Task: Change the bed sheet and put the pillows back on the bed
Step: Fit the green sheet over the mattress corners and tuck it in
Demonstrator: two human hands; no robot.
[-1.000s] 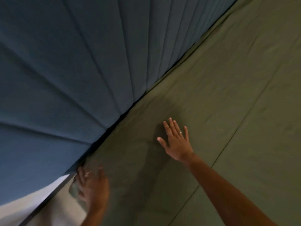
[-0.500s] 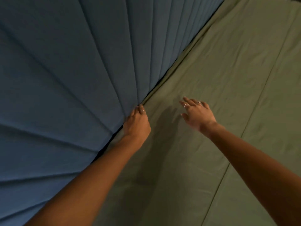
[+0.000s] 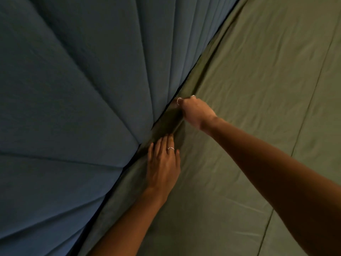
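So my left hand point(image 3: 163, 163) is flat, fingers straight, pressing the green sheet point(image 3: 258, 108) down right beside the blue padded headboard point(image 3: 83, 89). My right hand point(image 3: 195, 113), just beyond it, is curled and pinching a fold of sheet at that edge. The sheet covers the mattress off to the right.

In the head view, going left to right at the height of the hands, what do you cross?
Blue padded headboard → left hand pressing flat on the sheet's edge → right hand gripping the edge at the headboard gap → green sheet spread over the bed.
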